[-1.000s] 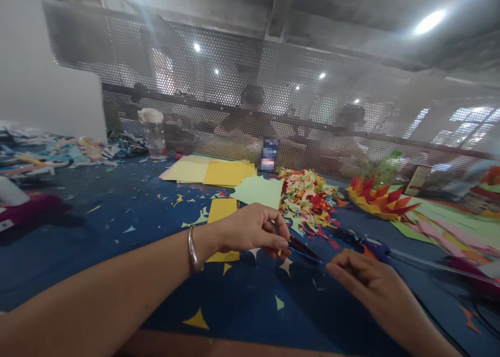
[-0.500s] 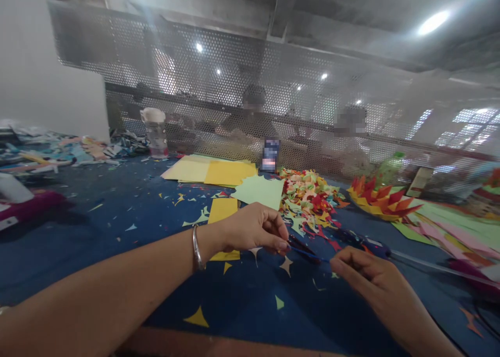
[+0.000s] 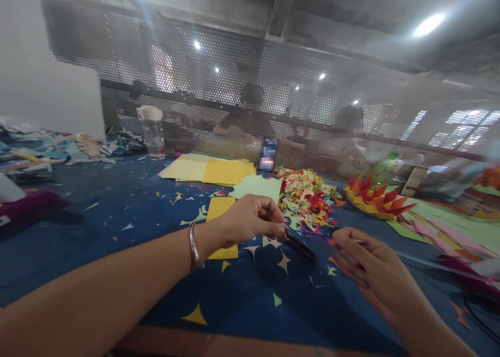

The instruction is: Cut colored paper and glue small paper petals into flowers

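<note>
My left hand (image 3: 260, 221) is closed in a pinch, thumb against forefinger, above the blue tabletop. Opposite it, my right hand (image 3: 363, 255) also pinches, with a small pale glint at its fingers. A thin blue strand (image 3: 312, 233) shows faintly in the gap between the two hands; its ends are hidden in the fingers. Just beyond my left fingertips is a dark, slim, pen-like tool (image 3: 300, 246), too blurred to name. A yellow paper strip (image 3: 219, 216) lies partly under my left wrist. Star-shaped paper scraps (image 3: 284, 263) are scattered below the hands.
A heap of coloured paper cuttings (image 3: 308, 198) lies beyond the hands, beside a jagged pale green sheet (image 3: 260, 187). A phone (image 3: 269, 153) stands against the perforated screen (image 3: 211, 102). An orange-and-yellow paper flower (image 3: 377, 198) and a green-capped bottle (image 3: 385, 168) are at right.
My right hand has turned, its fingers curling in more, and has risen slightly. The blue strand, plainly stretched between the hands before, is now faint. My left hand stays nearly in place.
</note>
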Available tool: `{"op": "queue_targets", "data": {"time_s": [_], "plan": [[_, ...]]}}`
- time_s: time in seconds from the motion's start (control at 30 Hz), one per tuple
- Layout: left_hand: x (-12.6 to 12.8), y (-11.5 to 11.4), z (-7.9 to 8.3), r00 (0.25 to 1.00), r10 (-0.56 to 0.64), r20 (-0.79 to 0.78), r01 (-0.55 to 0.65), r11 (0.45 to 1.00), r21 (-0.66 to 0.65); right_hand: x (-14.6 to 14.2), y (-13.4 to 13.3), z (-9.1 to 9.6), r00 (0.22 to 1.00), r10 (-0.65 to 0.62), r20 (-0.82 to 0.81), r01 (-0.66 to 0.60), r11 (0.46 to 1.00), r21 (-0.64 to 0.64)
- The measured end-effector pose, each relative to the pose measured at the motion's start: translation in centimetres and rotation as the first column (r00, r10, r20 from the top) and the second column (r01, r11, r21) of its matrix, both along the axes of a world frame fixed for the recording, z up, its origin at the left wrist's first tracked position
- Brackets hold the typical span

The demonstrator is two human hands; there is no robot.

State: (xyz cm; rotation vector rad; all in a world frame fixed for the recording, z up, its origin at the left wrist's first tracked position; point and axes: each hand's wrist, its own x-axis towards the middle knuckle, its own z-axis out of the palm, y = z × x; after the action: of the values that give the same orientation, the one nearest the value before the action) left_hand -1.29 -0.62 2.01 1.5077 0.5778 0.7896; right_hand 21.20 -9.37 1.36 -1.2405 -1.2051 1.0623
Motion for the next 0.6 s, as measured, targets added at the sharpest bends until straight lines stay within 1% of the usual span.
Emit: {"op": "queue_targets", "data": {"time_s": [0.07, 0.17, 0.23, 0.3, 0.37, 0.47, 0.6], "plan": [[0.0, 0.0, 0.1, 0.998, 0.048, 0.035, -0.047, 0.999, -0.008, -0.7, 0.8, 0.7, 1.0, 0.011, -0.025, -0.01, 0.999, 0.037], [-0.2, 0.3, 0.1, 0.994, 0.076, 0.081, -0.075, 0.997, -0.008, -1.9, 2.5, 1.6, 0.999, 0.026, -0.026, -0.025, 0.999, 0.03], [-0.3, 0.6, 0.1, 0.991, 0.096, 0.094, -0.096, 0.995, -0.007, -2.8, 3.7, 1.9, 0.999, 0.051, 0.003, -0.051, 0.997, 0.066], [-0.6, 1.0, 0.1, 0.986, 0.141, 0.094, -0.141, 0.99, -0.003, -3.6, 4.8, 2.2, 0.996, 0.08, 0.034, -0.082, 0.994, 0.07], [-0.8, 1.3, 0.1, 0.979, 0.182, 0.089, -0.183, 0.983, 0.002, -4.1, 5.8, 2.2, 0.992, 0.118, 0.042, -0.12, 0.991, 0.057], [-0.9, 1.6, 0.1, 0.977, 0.2, 0.071, -0.202, 0.979, 0.014, -4.5, 6.7, 1.9, 0.988, 0.153, 0.026, -0.154, 0.987, 0.039], [-0.6, 1.9, -0.4, 0.977, 0.205, 0.063, -0.203, 0.978, -0.041, -4.5, 7.1, 1.1, 0.988, 0.155, 0.017, -0.155, 0.988, 0.025]]}}
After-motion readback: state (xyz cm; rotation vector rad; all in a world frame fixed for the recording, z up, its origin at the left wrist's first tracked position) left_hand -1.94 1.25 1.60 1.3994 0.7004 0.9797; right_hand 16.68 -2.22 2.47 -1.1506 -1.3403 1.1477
